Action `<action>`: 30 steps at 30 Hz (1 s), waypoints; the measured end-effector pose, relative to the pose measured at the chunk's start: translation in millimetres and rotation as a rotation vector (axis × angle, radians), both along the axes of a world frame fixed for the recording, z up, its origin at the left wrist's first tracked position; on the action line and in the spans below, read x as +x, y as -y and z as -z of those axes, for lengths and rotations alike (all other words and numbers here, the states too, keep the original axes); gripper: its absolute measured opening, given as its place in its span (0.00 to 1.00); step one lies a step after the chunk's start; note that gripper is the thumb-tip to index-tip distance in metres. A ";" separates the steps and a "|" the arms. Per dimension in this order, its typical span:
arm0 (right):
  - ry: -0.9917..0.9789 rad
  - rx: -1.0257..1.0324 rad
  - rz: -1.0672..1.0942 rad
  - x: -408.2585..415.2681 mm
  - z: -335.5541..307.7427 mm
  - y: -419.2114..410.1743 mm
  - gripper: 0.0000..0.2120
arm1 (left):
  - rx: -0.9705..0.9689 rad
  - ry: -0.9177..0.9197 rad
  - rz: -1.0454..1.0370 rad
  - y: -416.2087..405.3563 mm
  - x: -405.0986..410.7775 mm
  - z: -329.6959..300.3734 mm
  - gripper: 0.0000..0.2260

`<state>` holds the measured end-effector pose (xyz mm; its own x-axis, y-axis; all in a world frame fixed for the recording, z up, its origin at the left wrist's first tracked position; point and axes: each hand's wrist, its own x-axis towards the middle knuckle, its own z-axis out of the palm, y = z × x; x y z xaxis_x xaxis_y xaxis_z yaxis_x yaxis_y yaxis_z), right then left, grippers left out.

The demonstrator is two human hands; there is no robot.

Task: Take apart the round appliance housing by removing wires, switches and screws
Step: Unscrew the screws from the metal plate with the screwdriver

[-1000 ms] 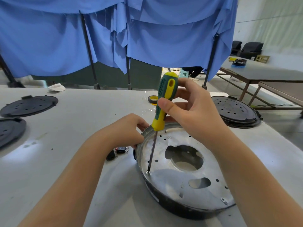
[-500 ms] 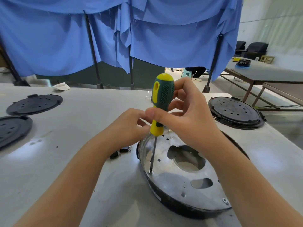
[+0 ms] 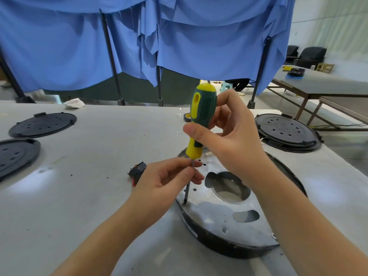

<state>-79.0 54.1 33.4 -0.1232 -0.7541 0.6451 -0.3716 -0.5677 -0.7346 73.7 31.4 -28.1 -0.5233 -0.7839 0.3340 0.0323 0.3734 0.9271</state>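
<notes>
The round appliance housing (image 3: 229,220) lies on the white table, a silver metal plate with cut-outs inside a black rim. My right hand (image 3: 229,140) grips the green and yellow handle of a screwdriver (image 3: 201,116), held nearly upright. Its tip rests on a screw (image 3: 185,204) at the plate's left edge. My left hand (image 3: 171,178) pinches the screwdriver's metal shaft just below the handle. A small black switch (image 3: 137,171) with a red wire lies on the table just left of the housing.
Two black perforated lids (image 3: 42,124) (image 3: 16,154) lie at the left, another black lid (image 3: 286,132) at the right. A tape roll (image 3: 186,116) sits behind the screwdriver. A crumpled cloth (image 3: 74,102) lies at the far edge. Blue curtains hang behind; another table (image 3: 328,84) stands at right.
My left hand has left the housing rim and now pinches the screwdriver shaft. The screwdriver stands more upright, its tip still on the same screw. The black switch is now uncovered.
</notes>
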 end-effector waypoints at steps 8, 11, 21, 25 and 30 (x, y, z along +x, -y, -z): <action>0.043 0.005 -0.078 -2.6 1.4 2.2 0.13 | -0.043 0.048 0.006 4.4 0.6 0.2 0.09; 0.056 0.043 -0.145 -4.8 1.8 2.5 0.11 | -0.051 0.060 0.014 5.9 0.5 0.7 0.08; 0.206 0.245 -0.461 -12.6 5.5 3.7 0.12 | 0.005 -0.023 0.002 6.5 5.5 -1.1 0.08; 0.264 0.324 -0.580 -10.0 9.7 6.3 0.13 | 0.052 -0.078 -0.012 5.2 5.1 -2.3 0.05; 0.423 0.435 -0.741 1.0 14.3 6.7 0.18 | 0.039 -0.083 -0.033 3.7 3.9 -1.7 0.06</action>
